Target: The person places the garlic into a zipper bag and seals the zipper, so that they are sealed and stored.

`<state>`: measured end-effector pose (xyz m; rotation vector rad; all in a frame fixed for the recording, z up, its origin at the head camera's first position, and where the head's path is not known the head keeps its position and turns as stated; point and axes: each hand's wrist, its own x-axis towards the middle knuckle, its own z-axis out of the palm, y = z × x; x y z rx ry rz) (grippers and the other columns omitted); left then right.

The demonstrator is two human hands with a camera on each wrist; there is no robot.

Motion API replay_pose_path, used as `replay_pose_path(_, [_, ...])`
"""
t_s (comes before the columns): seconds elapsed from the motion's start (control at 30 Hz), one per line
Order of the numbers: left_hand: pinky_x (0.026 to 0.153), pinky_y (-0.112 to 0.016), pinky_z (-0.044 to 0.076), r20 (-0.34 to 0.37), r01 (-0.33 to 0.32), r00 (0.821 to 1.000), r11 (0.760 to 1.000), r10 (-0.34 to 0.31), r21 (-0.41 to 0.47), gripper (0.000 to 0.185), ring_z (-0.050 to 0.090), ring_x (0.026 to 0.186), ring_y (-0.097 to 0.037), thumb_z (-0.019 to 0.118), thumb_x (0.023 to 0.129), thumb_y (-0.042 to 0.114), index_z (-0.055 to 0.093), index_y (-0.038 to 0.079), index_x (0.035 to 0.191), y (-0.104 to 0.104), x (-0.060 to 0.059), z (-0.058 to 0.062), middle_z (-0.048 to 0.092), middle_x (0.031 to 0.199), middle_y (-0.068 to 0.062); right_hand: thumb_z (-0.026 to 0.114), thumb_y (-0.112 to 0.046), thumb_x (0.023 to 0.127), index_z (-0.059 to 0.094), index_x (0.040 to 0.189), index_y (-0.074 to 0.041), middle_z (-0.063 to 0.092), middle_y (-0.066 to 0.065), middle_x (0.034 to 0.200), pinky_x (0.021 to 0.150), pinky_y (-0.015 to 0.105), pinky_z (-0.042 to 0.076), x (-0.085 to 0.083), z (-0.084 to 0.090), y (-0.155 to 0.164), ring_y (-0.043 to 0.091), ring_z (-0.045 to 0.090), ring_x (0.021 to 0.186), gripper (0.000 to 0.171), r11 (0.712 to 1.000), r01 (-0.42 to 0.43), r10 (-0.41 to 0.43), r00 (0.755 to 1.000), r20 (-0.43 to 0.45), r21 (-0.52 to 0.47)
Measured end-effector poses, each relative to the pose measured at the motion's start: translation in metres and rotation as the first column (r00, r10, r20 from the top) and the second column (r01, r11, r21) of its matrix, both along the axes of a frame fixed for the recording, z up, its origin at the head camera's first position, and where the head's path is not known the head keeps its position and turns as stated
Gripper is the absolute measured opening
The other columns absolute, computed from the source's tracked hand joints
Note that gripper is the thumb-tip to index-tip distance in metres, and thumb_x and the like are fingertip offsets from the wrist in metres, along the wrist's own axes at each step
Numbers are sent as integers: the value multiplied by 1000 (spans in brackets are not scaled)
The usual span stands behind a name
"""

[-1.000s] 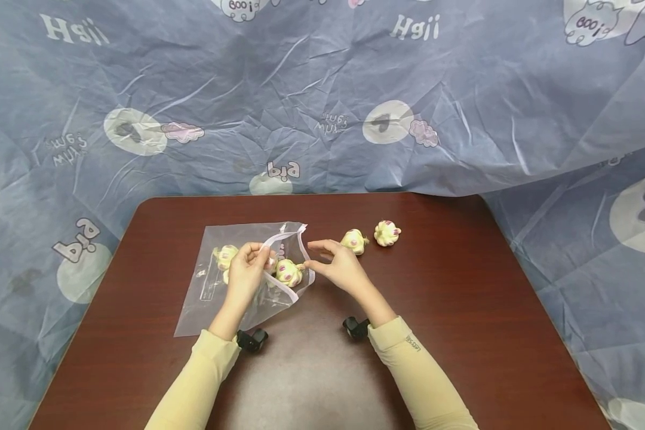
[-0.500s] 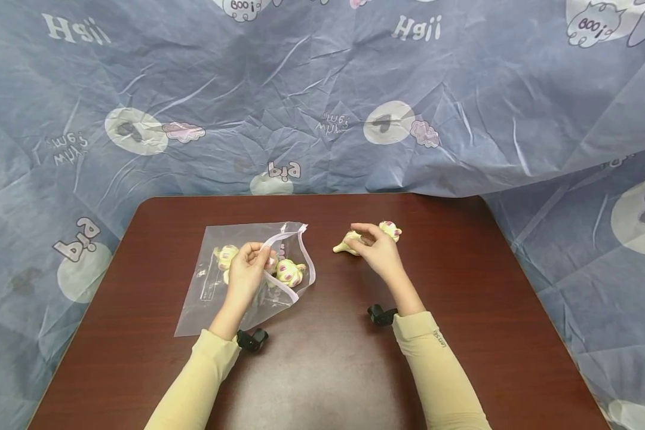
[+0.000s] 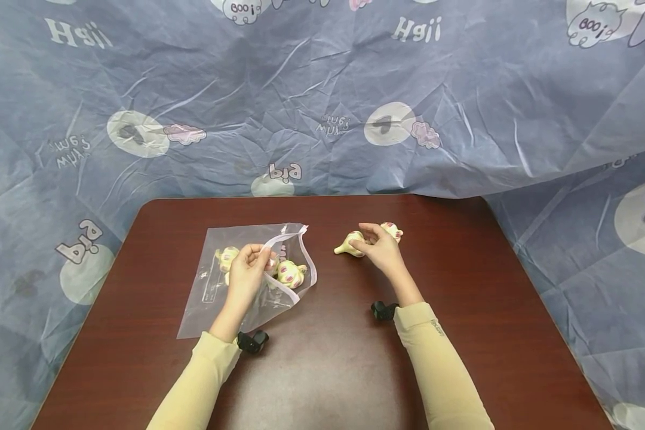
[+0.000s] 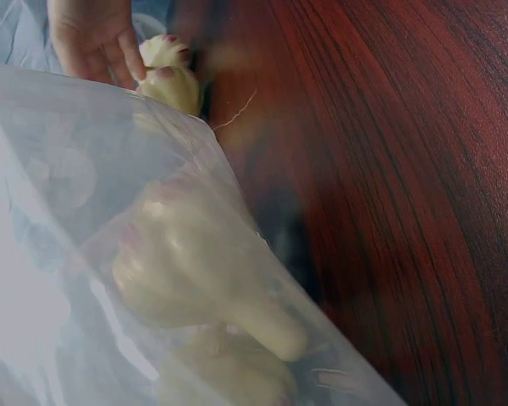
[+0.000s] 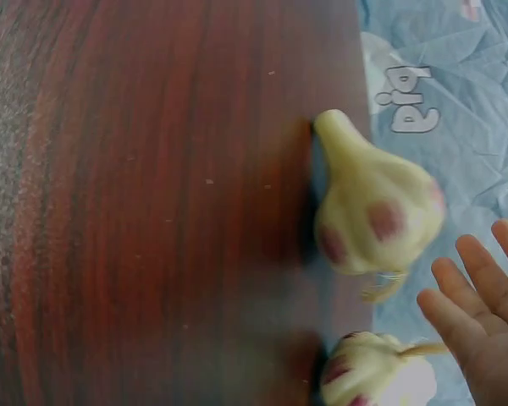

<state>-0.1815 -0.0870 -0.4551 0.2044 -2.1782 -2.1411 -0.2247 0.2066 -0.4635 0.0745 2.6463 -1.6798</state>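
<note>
Garlic bulbs outside 1 bag: 2

My head view: farthest off, forward-down over table and backdrop. My left wrist view: close up on plastic bag, facing my right hand beyond. Right wrist view: close on two garlic bulbs, frame turned sideways. Wrist views share bulbs, that hand.
</note>
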Motion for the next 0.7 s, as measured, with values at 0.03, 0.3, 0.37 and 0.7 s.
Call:
replay_pose_path(0.03, [64,-14,55,2,1,1000,1000,-1,-5,15,63,68,-4,61,97,11,60,-3,101,0,0,0,69,78,7,76,-21,86,53,137,-1,57,19,138,111,45,44,-2,-3,0,34,53,130,59,1000,-3,3,1000,4,9])
replay_pose_path(0.3, [65,-15,55,18,-2,1000,1000,3,-22,16,65,71,-7,61,98,14,61,-2,101,-1,0,-3,72,84,-4,76,-25,85,46,143,-2,52,19,144,109,48,42,-13,-21,-3,34,51,129,69,990,-48,41,998,52,135])
replay_pose_path(0.37, [65,-14,55,18,-3,1000,1000,4,-29,16,65,70,-6,61,98,13,61,-2,102,-1,0,-3,72,85,-5,77,-25,84,44,144,-1,50,20,145,111,49,40,-16,-24,-4,34,49,131,72,984,-53,43,997,62,168])
replay_pose_path(0.7, [64,-14,55,-4,-9,1000,1000,9,-18,15,64,68,-4,61,97,11,61,-3,101,1,0,-1,71,82,-1,76,-27,84,41,146,0,45,24,148,116,50,34,-19,-30,-6,39,41,138,75,968,-35,11,995,96,247])
